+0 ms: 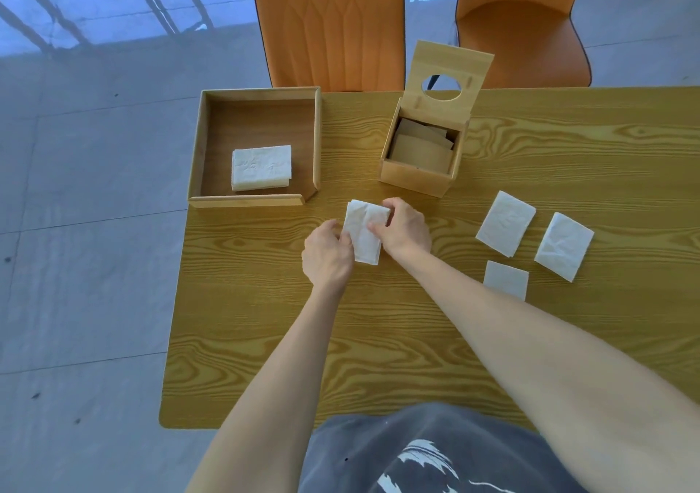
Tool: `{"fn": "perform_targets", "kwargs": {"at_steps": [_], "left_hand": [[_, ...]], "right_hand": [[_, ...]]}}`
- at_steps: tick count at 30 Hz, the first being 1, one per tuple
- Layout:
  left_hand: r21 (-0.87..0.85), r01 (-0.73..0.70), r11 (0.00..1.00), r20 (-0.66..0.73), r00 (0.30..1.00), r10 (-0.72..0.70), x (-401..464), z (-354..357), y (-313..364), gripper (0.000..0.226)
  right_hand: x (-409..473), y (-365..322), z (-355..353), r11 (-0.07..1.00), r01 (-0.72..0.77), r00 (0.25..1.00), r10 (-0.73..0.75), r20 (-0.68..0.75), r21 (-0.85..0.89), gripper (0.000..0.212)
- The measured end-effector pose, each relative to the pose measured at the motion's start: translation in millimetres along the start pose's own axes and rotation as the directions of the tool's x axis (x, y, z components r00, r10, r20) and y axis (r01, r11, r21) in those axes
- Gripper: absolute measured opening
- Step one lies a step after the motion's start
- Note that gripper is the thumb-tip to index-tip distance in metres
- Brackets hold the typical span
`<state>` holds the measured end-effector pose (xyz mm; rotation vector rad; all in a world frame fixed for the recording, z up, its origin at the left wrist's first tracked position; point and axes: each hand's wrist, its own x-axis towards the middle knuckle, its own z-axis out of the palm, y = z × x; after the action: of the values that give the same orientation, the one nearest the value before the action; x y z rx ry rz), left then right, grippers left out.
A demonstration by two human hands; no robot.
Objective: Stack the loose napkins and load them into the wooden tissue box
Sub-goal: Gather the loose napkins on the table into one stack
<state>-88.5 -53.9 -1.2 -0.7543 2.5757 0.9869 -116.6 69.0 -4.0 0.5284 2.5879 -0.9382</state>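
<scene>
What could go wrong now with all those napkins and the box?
1. Both hands, left hand and right hand, pinch the napkin at its edges; thin paper might crumple or tear.
2. Three loose napkins lie apart at the right, one close to the right forearm, which might brush it out of place.
3. The tissue box lid stands open and upright; a bump might drop it shut.

You get even, soft daylight and a sharp view across the table [378, 341]. Shadows are faint, the darkest lying inside the tray [261, 125] and the box [416, 178]. The floor [94, 189] reads cool blue-grey, with pale glare streaks at the top left. Wide-angle distortion bows the table edges and stretches your forearms at the bottom.
</scene>
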Motion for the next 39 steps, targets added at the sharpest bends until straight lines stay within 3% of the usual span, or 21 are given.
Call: {"fn": "perform_targets", "kwargs": {"at_steps": [6,14,20,26,32,39], "left_hand": [[0.003,0.055,0.998,0.080,0.995,-0.055,-7,2,0,0.042],[0.004,0.025,1.000,0.159,0.987,-0.025,-40,19,-1,0.037],[-0.065,-0.027,0.998,0.251,0.967,0.042,-68,29,-4,0.031],[-0.177,-0.005,0.984,0.316,0.947,0.061,-85,40,-8,0.042],[-0.263,0.058,0.963,0.349,0.936,0.039,-94,50,-5,0.034],[-0.452,0.172,0.875,0.399,0.917,0.025,-107,57,3,0.029]], "right_hand": [[-12,10,1,0.996,-0.051,0.999,0.052,0.016,-0.066,0.050],[-44,45,-13,0.996,-0.036,0.999,0.038,0.021,-0.083,0.046],[-63,74,-24,0.996,-0.034,0.999,0.032,-0.019,-0.078,0.045],[-80,105,-40,0.998,-0.058,0.994,0.057,-0.093,-0.008,0.046],[-95,145,-70,0.969,-0.218,0.921,0.243,-0.304,0.113,0.031],[-109,176,-85,0.911,-0.391,0.843,0.413,-0.344,0.134,0.040]]}}
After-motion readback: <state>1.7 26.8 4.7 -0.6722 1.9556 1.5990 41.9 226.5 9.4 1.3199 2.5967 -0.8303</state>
